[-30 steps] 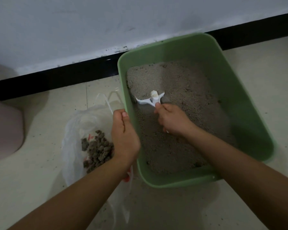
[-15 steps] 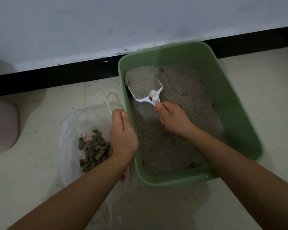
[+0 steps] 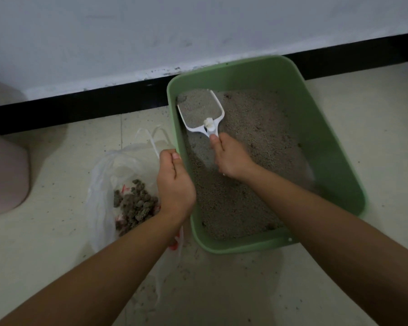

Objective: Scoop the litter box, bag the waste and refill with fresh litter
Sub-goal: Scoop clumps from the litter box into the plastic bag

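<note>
Pale floor tiles (image 3: 57, 255) carry the green litter box (image 3: 327, 161), centre right; right hand (image 3: 231, 158) grips the loaded scoop (image 3: 211, 132), best sifted level, while left hand (image 3: 174, 184) pinches the bag (image 3: 99, 184), lower left.

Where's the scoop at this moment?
Head view: the scoop is in the far left corner of the litter box, full of litter, its handle gripped by the right hand; the left hand holds the bag beside the box.

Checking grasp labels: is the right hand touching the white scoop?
Touching. In the head view the right hand grips the handle of the scoop, thumb pressed along it.
</note>
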`<state>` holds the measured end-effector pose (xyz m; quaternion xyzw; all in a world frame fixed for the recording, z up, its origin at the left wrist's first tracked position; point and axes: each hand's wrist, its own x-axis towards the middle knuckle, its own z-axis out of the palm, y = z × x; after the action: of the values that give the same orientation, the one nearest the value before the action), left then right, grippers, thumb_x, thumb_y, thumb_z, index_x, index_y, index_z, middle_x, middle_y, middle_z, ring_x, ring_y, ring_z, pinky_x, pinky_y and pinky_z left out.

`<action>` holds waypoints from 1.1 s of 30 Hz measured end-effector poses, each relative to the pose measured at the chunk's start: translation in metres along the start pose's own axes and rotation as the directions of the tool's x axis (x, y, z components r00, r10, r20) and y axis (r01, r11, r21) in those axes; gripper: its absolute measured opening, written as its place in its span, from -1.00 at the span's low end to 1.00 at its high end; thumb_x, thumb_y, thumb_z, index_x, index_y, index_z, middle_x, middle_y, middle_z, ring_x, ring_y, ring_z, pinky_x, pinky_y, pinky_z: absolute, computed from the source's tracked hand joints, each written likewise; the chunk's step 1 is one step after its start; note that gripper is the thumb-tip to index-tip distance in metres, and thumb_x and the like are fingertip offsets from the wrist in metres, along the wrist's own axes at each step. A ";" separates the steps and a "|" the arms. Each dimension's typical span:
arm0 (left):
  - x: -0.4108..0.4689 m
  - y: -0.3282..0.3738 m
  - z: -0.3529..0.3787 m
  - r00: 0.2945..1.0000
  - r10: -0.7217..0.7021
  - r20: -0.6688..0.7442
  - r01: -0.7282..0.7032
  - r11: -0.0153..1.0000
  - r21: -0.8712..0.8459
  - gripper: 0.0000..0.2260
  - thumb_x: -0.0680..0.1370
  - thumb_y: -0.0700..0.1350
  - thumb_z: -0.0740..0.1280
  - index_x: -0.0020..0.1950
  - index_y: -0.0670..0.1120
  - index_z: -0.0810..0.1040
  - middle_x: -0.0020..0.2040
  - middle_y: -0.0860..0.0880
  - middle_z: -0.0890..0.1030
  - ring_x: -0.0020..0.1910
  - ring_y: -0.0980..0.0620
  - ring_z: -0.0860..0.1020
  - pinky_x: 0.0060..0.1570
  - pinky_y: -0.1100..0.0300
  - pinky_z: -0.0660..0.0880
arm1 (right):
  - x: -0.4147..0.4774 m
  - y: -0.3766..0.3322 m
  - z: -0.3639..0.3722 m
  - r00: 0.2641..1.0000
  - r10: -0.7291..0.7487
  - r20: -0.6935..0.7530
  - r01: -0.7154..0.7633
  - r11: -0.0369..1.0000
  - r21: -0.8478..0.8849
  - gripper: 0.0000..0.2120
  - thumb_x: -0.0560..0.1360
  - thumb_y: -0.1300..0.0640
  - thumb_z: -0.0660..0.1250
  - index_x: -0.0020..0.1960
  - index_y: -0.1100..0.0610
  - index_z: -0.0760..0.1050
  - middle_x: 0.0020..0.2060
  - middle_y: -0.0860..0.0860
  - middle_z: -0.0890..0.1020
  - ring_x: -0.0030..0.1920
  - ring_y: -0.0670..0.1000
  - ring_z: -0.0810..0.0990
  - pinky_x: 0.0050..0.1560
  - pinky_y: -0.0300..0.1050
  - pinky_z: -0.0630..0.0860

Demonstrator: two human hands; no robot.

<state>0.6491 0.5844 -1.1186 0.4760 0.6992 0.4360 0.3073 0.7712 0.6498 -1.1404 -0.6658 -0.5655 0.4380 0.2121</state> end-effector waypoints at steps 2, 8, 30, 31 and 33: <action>-0.001 0.000 0.000 1.000 0.003 -0.007 -0.003 1.000 0.010 -0.81 0.70 -0.15 0.05 -0.06 -0.16 0.35 -0.35 0.03 0.32 -0.46 0.25 0.31 -0.45 0.36 0.24 | -0.001 0.001 0.004 1.000 0.000 -0.001 0.000 0.999 0.033 -0.58 0.68 -0.15 -0.01 0.02 0.15 0.43 -0.23 0.11 0.55 -0.19 0.15 0.58 -0.02 0.20 0.58; 0.002 0.000 0.002 1.000 -0.008 -0.017 0.008 1.000 0.029 -0.82 0.69 -0.14 0.05 -0.04 -0.15 0.36 -0.35 0.03 0.33 -0.45 0.25 0.33 -0.44 0.34 0.24 | 0.004 -0.005 0.006 0.999 0.031 0.007 -0.032 0.998 0.047 -0.49 0.68 -0.15 -0.04 0.05 0.21 0.51 -0.22 0.15 0.58 -0.13 0.21 0.62 0.02 0.16 0.57; 0.004 -0.005 0.000 1.000 0.000 0.011 0.000 1.000 -0.007 -0.80 0.70 -0.12 0.03 -0.01 -0.18 0.35 -0.37 -0.01 0.35 -0.50 0.21 0.30 -0.49 0.29 0.23 | -0.063 0.037 -0.055 0.987 -0.151 -0.050 0.158 0.960 0.230 -0.68 0.68 -0.04 0.06 -0.08 0.16 0.39 -0.44 0.00 0.44 -0.50 -0.08 0.42 -0.48 -0.21 0.41; 0.003 -0.004 0.000 1.000 -0.004 0.012 0.004 1.000 -0.009 -0.80 0.70 -0.12 0.03 -0.01 -0.18 0.35 -0.37 -0.02 0.34 -0.50 0.22 0.30 -0.49 0.30 0.22 | -0.066 0.038 -0.056 0.988 -0.149 -0.051 0.157 0.960 0.231 -0.67 0.68 -0.03 0.07 -0.07 0.19 0.39 -0.44 0.01 0.43 -0.49 -0.08 0.42 -0.48 -0.21 0.41; 0.002 -0.002 0.001 1.000 -0.012 0.016 0.013 1.000 -0.008 -0.80 0.70 -0.13 0.03 0.00 -0.20 0.35 -0.37 -0.01 0.34 -0.51 0.24 0.30 -0.51 0.34 0.20 | -0.071 0.040 -0.058 0.988 -0.147 -0.047 0.154 0.964 0.216 -0.65 0.68 -0.03 0.07 -0.06 0.23 0.39 -0.44 0.02 0.43 -0.49 -0.08 0.41 -0.47 -0.18 0.41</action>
<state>0.6478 0.5864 -1.1207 0.4738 0.6980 0.4332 0.3174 0.8429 0.5847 -1.1166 -0.6003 -0.5593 0.4700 0.3255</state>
